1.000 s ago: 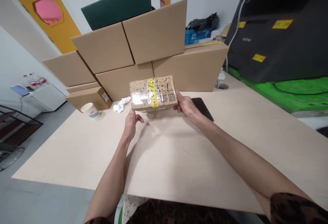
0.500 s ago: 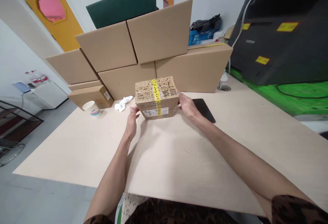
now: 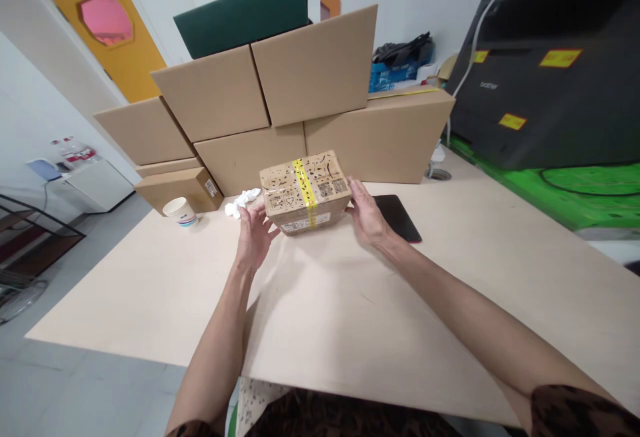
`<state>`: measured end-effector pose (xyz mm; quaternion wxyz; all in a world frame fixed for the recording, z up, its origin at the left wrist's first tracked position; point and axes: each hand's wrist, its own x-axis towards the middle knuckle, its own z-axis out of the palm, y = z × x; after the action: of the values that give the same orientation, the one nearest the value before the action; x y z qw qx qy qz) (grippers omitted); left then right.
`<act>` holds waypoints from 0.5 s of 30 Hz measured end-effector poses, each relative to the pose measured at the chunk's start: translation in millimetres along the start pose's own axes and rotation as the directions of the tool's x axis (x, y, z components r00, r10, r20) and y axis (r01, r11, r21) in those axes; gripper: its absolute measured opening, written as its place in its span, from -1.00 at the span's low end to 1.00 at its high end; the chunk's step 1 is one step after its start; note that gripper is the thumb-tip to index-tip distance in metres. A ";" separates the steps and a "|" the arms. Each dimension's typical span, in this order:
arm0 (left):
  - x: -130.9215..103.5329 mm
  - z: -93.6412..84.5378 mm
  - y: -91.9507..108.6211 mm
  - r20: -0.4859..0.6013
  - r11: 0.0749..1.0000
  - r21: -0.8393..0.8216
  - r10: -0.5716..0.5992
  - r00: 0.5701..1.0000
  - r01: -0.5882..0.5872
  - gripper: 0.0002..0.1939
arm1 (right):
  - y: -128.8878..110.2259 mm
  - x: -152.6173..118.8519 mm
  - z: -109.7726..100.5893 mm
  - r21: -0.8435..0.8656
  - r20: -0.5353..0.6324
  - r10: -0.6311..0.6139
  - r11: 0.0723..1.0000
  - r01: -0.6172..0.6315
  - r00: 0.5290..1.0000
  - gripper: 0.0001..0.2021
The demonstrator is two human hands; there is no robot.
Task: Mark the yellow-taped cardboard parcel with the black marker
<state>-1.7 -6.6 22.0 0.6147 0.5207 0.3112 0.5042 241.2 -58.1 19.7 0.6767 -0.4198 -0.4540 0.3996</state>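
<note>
A small brown carton [image 3: 304, 187] with dark printed marks, yellow tape over its top and a white label on its front is tilted between both hands. At its left end is my left hand [image 3: 255, 237], fingers against the lower side and thumb raised. My right hand [image 3: 367, 214] grips the right end, its fingertips partly hidden behind the edge. Just right of that hand lies a flat black tablet-like object [image 3: 399, 218] on the table [image 3: 320, 317]. Crumpled white tissue [image 3: 242, 202] sits behind my left hand.
Large brown cartons [image 3: 320, 64] are stacked along the back, a dark green box [image 3: 243, 14] on top. A paper cup [image 3: 181, 212] stands at the left before a flat carton [image 3: 177, 190]. A black printer [image 3: 545, 84] stands on green at the right.
The small carton has tipped, with more of its top showing and its left end nearer. My left hand has shifted and its fingers have spread. The view has shifted slightly.
</note>
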 end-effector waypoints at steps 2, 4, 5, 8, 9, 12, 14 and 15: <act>-1.5 2.6 1.7 0.012 1.000 -0.024 -0.004 1.000 0.004 -0.22 | 0.9 0.8 1.0 0.053 -0.040 0.007 0.999 -0.004 0.999 -0.49; -3.2 5.9 3.2 0.002 0.999 -0.045 -0.029 1.000 0.029 -0.23 | 1.6 1.1 2.6 0.104 -0.072 0.003 0.995 0.004 0.997 -0.50; -4.0 7.3 4.1 -0.012 0.997 -0.059 -0.053 0.999 0.052 -0.23 | 2.1 0.9 3.6 0.125 -0.085 -0.004 0.992 0.015 0.996 -0.51; -5.9 7.3 7.1 -0.068 0.980 -0.116 -0.172 0.983 0.163 -0.24 | 4.6 -0.5 6.3 0.172 -0.109 -0.042 0.983 0.061 0.993 -0.54; -6.3 5.7 8.3 -0.072 0.969 -0.143 -0.212 0.975 0.201 -0.25 | 5.6 -1.0 7.1 0.186 -0.110 -0.057 0.980 0.077 0.992 -0.55; -6.2 -2.0 12.0 0.028 0.917 -0.251 -0.312 0.950 0.309 -0.27 | 8.3 -1.9 8.4 0.221 -0.116 -0.086 0.969 0.110 0.990 -0.58; -5.2 -6.9 14.0 0.143 0.865 -0.323 -0.357 0.923 0.385 -0.32 | 9.1 -1.9 8.9 0.242 -0.128 -0.089 0.963 0.118 0.988 -0.59; -4.5 -8.4 14.7 0.185 0.836 -0.353 -0.378 0.907 0.421 -0.37 | 9.2 -1.8 9.2 0.251 -0.134 -0.089 0.960 0.120 0.987 -0.59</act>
<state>-15.0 -8.8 33.1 0.8123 0.3396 0.2743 0.3868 230.5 -54.9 12.8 0.7721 -0.3270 -0.3777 0.3929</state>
